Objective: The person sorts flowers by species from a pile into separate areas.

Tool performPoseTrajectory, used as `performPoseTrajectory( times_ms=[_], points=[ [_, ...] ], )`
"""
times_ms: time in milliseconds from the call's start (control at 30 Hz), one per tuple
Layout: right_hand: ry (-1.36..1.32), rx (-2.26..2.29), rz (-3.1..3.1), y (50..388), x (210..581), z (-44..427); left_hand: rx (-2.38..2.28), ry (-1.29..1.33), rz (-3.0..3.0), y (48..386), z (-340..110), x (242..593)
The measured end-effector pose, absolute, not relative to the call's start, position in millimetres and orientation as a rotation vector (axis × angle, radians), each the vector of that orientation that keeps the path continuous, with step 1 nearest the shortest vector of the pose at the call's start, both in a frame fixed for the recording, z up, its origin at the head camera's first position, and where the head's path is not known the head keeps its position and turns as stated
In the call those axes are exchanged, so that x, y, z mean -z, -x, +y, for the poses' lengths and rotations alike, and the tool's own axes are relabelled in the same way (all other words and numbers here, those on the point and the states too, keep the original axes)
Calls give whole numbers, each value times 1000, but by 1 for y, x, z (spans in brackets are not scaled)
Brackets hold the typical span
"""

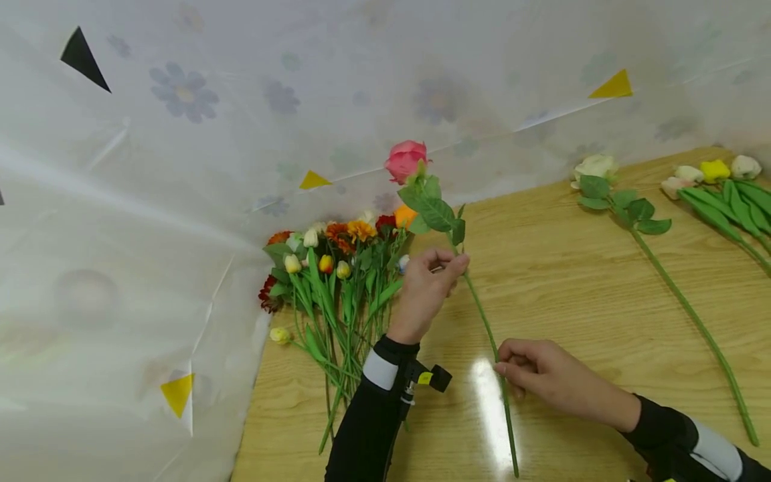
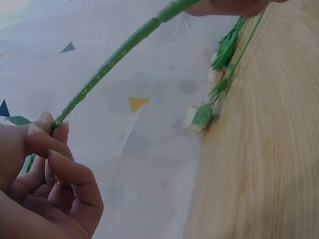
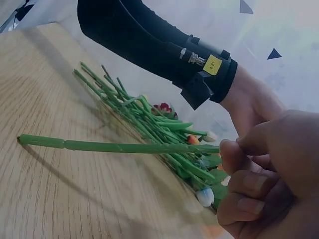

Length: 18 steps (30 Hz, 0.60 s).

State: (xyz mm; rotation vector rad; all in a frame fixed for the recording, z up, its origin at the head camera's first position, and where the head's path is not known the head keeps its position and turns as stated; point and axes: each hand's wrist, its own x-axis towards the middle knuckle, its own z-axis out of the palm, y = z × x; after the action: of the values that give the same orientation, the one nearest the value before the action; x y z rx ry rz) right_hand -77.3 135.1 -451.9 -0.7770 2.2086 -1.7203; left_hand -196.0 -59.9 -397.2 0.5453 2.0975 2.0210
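A pink artificial rose (image 1: 405, 161) with green leaves is held up over the table by both hands. My left hand (image 1: 424, 288) pinches its stem just below the leaves, thumb against fingertips, as the left wrist view also shows. Lower on the same stem (image 3: 119, 148), my right hand (image 1: 545, 375) pinches it between thumb and index finger, with the other fingers curled. The cut end of the stem points toward the table's near side. Beneath and left of my left hand lies a pile of mixed artificial flowers (image 1: 343, 301), partly hidden by that arm.
On the right of the wooden table (image 1: 572, 288) lies a white rose (image 1: 595, 169) with a long stem. Beyond it, a bunch of white and yellow tulips (image 1: 715, 171) lies at the far right. A pale flower-patterned sheet (image 1: 241, 100) rises along the back and left edges.
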Motion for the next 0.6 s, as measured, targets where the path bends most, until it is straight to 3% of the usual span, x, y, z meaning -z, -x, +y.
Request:
performPoseTrajectory(
  times_ms=[267, 600],
  points=[
    [644, 1591, 2541, 82, 454, 166, -1675, -673, 2279, 195, -73, 400],
    [200, 1296, 2837, 88, 465, 258, -1498, -455, 2468, 196, -134, 425]
  ],
)
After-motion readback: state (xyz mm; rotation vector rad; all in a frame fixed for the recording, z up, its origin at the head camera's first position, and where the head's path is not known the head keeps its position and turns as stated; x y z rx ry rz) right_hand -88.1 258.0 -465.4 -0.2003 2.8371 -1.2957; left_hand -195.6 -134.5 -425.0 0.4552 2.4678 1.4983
